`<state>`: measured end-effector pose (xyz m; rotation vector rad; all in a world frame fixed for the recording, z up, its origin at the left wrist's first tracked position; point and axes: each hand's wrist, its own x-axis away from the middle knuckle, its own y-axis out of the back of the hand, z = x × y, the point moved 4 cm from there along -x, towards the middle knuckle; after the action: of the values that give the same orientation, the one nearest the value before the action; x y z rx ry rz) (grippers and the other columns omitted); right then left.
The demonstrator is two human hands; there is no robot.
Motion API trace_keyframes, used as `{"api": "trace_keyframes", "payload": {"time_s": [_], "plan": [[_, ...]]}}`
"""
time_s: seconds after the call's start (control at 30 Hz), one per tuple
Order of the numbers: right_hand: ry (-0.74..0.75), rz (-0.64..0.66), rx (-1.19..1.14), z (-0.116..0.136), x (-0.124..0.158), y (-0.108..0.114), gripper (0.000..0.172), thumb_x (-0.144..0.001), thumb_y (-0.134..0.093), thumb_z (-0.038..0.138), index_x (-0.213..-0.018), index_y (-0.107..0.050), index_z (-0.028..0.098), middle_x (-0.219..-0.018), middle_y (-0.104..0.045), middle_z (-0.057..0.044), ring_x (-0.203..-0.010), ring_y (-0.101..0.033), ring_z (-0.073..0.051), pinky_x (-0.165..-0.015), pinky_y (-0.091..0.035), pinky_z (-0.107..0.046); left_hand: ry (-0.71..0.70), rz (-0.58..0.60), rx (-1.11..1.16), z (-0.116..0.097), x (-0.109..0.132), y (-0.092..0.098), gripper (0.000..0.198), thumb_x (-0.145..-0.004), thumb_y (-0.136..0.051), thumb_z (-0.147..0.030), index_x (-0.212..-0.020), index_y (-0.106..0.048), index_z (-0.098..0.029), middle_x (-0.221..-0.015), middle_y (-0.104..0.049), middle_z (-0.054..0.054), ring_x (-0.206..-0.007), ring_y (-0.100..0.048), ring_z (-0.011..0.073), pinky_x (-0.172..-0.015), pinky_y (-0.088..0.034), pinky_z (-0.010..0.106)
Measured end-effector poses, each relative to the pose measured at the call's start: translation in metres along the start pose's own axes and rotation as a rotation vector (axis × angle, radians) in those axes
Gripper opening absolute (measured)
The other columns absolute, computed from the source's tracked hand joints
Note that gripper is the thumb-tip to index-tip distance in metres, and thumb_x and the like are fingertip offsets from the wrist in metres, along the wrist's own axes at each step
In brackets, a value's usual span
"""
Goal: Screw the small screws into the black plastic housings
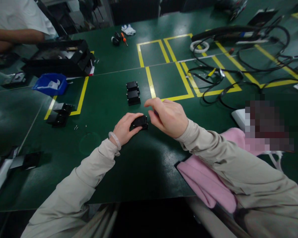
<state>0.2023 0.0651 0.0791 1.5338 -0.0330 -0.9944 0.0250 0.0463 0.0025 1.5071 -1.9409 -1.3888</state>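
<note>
My left hand (126,128) rests on the table with its thumb and fingers closed around a small black box-shaped part (140,122). Bright metal bits show at the part's right end. Just right of it, my right hand (167,117) hovers with bent fingers. A gap shows between its thumb and index finger, and I see nothing held there; the other fingers are mostly hidden. Beyond my hands, a pair of similar black parts (133,93) lies on the green table. To the left sit more black parts (58,115), with several tiny screws (75,127) nearby.
A blue bin (51,84) and a black case (62,59) stand at left, near another person's arm (20,35). Black cables (213,76) sprawl at right. Pink cloth (206,181) lies under my right forearm. An orange-handled screwdriver (124,38) lies at the back.
</note>
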Motion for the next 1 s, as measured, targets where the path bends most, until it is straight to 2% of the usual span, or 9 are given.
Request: {"api": "trace_keyframes", "payload": {"time_s": [0.13, 0.3, 0.43, 0.5, 0.67, 0.8, 0.93, 1.0], "plan": [[0.018, 0.023, 0.004, -0.0003, 0.0001, -0.0003, 0.031, -0.101, -0.036, 0.033, -0.104, -0.061, 0.014, -0.067, -0.063, -0.002, -0.06, -0.054, -0.016, -0.069, -0.039, -0.029, -0.003, -0.01, -0.007, 0.0005, 0.0003, -0.0003, 0.041, -0.092, -0.062, -0.029, -0.132, -0.054, -0.02, -0.122, -0.063, 0.009, -0.115, -0.059, 0.025, -0.1, -0.049, 0.041], [0.023, -0.008, -0.009, 0.0002, 0.0004, -0.0002, 0.027, -0.098, -0.037, 0.023, -0.109, -0.06, 0.014, -0.076, -0.068, -0.003, -0.062, -0.056, -0.015, -0.069, -0.038, -0.028, -0.022, -0.02, 0.01, -0.0009, 0.0006, 0.0002, 0.041, -0.094, -0.061, -0.029, -0.133, -0.053, -0.02, -0.122, -0.063, 0.009, -0.115, -0.059, 0.0246, -0.101, -0.049, 0.041], [0.011, 0.044, -0.022, -0.0001, 0.0, -0.0018, 0.03, -0.1, -0.037, 0.033, -0.105, -0.06, 0.014, -0.069, -0.064, -0.002, -0.06, -0.054, -0.016, -0.07, -0.038, -0.029, -0.006, -0.012, -0.013, 0.0002, 0.0003, 0.0, 0.041, -0.093, -0.062, -0.029, -0.132, -0.053, -0.02, -0.121, -0.062, 0.009, -0.114, -0.059, 0.025, -0.1, -0.049, 0.041], [0.004, 0.06, -0.029, -0.0002, -0.0003, -0.0022, 0.031, -0.101, -0.035, 0.032, -0.103, -0.061, 0.014, -0.068, -0.064, -0.002, -0.06, -0.053, -0.016, -0.071, -0.038, -0.029, -0.011, -0.011, -0.013, 0.0005, 0.0002, -0.0002, 0.041, -0.093, -0.062, -0.029, -0.132, -0.053, -0.02, -0.121, -0.063, 0.009, -0.115, -0.059, 0.0251, -0.1, -0.049, 0.041], [-0.003, 0.038, -0.024, 0.0004, -0.0007, -0.0019, 0.029, -0.099, -0.035, 0.024, -0.112, -0.059, 0.013, -0.078, -0.067, -0.004, -0.065, -0.056, -0.016, -0.071, -0.038, -0.029, -0.036, -0.029, 0.007, -0.0003, 0.0006, -0.0003, 0.041, -0.094, -0.061, -0.028, -0.133, -0.053, -0.019, -0.121, -0.063, 0.009, -0.114, -0.059, 0.0245, -0.1, -0.049, 0.04], [0.011, 0.048, -0.018, 0.0003, -0.0001, -0.0031, 0.03, -0.1, -0.035, 0.029, -0.105, -0.06, 0.014, -0.069, -0.064, -0.002, -0.06, -0.054, -0.015, -0.071, -0.039, -0.029, -0.04, -0.035, 0.01, -0.0008, 0.0006, 0.0, 0.04, -0.093, -0.062, -0.028, -0.132, -0.054, -0.019, -0.121, -0.063, 0.009, -0.113, -0.06, 0.0238, -0.1, -0.049, 0.038], [0.025, -0.016, 0.008, 0.0011, 0.0008, -0.0008, 0.029, -0.098, -0.035, 0.022, -0.11, -0.06, 0.013, -0.073, -0.066, -0.003, -0.063, -0.056, -0.016, -0.069, -0.039, -0.028, -0.046, -0.03, 0.015, -0.0007, 0.0004, -0.0002, 0.042, -0.093, -0.062, -0.027, -0.133, -0.053, -0.018, -0.121, -0.063, 0.009, -0.114, -0.06, 0.0238, -0.1, -0.049, 0.038], [0.027, -0.025, 0.011, 0.0009, 0.0009, -0.0003, 0.029, -0.099, -0.036, 0.025, -0.11, -0.06, 0.012, -0.071, -0.066, -0.003, -0.062, -0.056, -0.016, -0.069, -0.039, -0.028, -0.051, -0.038, 0.007, -0.0007, 0.0005, -0.0001, 0.041, -0.093, -0.063, -0.026, -0.132, -0.054, -0.018, -0.12, -0.064, 0.009, -0.113, -0.06, 0.0236, -0.099, -0.049, 0.038]]}}
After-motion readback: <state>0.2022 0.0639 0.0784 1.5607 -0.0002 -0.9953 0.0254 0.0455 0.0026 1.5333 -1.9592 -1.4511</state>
